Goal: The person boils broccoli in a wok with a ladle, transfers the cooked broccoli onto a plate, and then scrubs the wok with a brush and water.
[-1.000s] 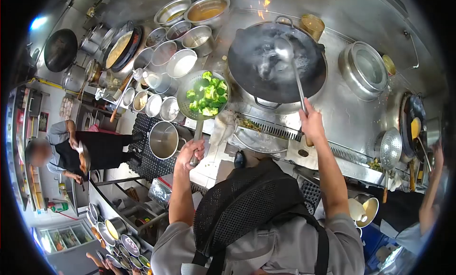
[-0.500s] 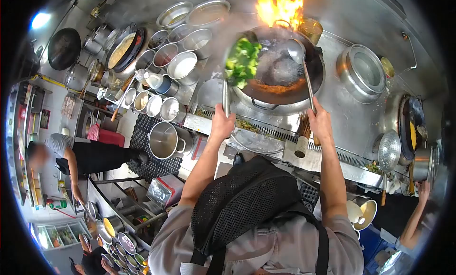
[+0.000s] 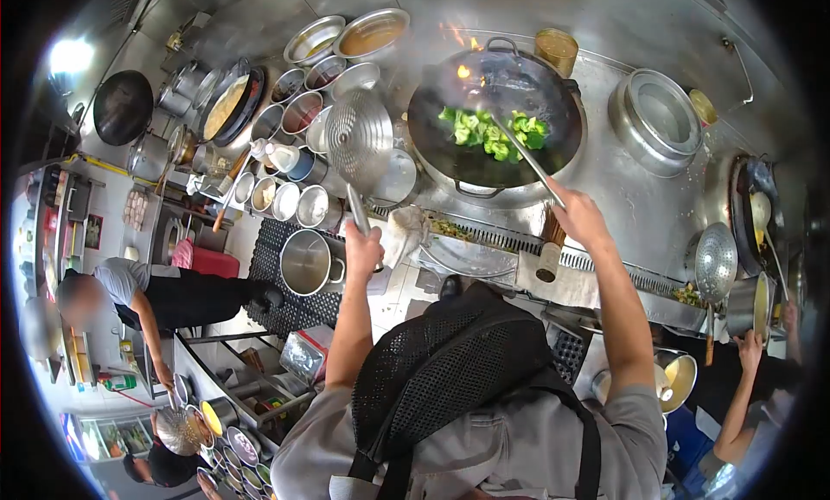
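Observation:
My left hand (image 3: pixel 364 246) grips the metal handle of a round perforated strainer (image 3: pixel 360 137), which hangs left of the wok above the metal bowls. The strainer holds no greens now. My right hand (image 3: pixel 577 211) is closed on the long handle of a ladle (image 3: pixel 529 159); its bowl end is hidden in the wok among the greens. Bright green vegetable pieces (image 3: pixel 493 135), which look like broccoli, lie in the dark wok (image 3: pixel 553 94). Small flames (image 3: pixel 464 70) rise at the wok's far left side, with some smoke.
Several seasoning bowls (image 3: pixel 313 204) stand left of the stove. A bamboo brush (image 3: pixel 550 256) stands at its front edge. Nested metal pots (image 3: pixel 664 120) sit to the right. A stockpot (image 3: pixel 307 260) is at lower left. One co-worker (image 3: pixel 164 297) is at left, another person's hand (image 3: pixel 749 349) at right.
The greens have gone from the strainer into the wok. My left hand has moved left with the strainer. The ladle has dipped into the greens, and the big flames have shrunk.

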A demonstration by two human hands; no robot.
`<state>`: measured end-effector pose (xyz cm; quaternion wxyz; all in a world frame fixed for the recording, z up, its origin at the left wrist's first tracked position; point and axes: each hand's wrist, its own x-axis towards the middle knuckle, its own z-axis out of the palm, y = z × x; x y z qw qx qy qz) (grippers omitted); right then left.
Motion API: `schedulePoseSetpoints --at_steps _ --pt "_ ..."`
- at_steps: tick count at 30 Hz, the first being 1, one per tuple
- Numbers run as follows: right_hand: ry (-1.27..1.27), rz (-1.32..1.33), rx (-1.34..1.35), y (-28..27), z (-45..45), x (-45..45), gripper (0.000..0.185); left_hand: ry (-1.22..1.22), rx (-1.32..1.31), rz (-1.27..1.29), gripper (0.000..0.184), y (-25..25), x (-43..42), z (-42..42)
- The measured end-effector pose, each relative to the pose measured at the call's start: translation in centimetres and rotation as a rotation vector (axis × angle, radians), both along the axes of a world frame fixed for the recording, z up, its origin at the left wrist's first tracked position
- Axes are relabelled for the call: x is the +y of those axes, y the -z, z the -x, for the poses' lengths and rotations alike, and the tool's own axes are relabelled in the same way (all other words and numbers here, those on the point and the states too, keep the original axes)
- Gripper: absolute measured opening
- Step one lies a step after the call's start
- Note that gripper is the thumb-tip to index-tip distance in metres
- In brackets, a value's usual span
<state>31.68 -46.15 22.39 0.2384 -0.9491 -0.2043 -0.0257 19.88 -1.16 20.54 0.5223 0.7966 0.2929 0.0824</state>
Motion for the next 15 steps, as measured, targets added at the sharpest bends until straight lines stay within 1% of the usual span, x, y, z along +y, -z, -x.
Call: schedulePoseSetpoints --at_steps 1,2,3,4,6,7,8,9,10,11,12,13,14,15 --pt "-0.004 0.01 0.006 -0.9 1.0 -1.1 0.055 0.005 0.016 0.15 0.031 1.0 1.1 0.5" --pt "0.027 0.124 0.038 -2.1 2.2 -2.1 0.057 0.005 0.034 0.301 0.027 2.5 2.4 1.0" --pt "0.059 0.24 0.072 -3.6 3.4 -2.7 0.058 -0.006 0.029 0.509 0.018 3.8 3.5 1.4" --pt "0.067 0.283 0.052 -5.4 4.7 -2.8 0.058 0.013 0.092 0.734 0.015 4.7 4.8 1.7" --pt "0.112 0.37 0.015 -8.8 7.0 -3.3 0.056 0.057 0.09 0.946 0.013 6.8 6.6 2.7" --pt "0.145 0.414 -0.001 -10.4 8.0 -3.7 0.055 0.032 0.124 0.962 0.013 6.4 6.9 2.8" --pt "0.141 0.356 -0.038 -12.8 9.1 -3.7 0.055 0.107 0.175 0.815 0.02 7.6 8.3 3.1" --pt "0.135 0.295 -0.076 -15.7 10.2 -3.5 0.054 0.201 0.106 0.306 0.027 10.9 10.1 3.3" --pt "0.163 0.314 -0.034 -18.9 11.2 -2.8 0.054 0.291 0.038 -0.207 0.035 13.8 11.4 3.6" --pt "0.194 0.384 0.012 -20.9 11.9 -2.7 0.055 0.266 -0.117 -0.752 0.048 8.0 8.4 3.1" --pt "0.225 0.437 0.059 -22.3 12.5 -2.5 0.056 0.276 -0.198 -0.794 0.05 6.0 7.5 2.0" --pt "0.245 0.488 0.085 -22.8 12.7 -1.9 0.057 0.388 -0.171 -0.66 0.05 6.7 7.3 1.2" --pt "0.265 0.541 0.107 -23.3 12.7 -1.3 0.057 0.496 -0.148 -0.523 0.051 7.7 7.1 0.6" --pt "0.228 0.571 0.088 -22.3 12.3 -1.3 0.058 0.525 -0.137 -0.478 0.053 11.1 6.7 0.4"
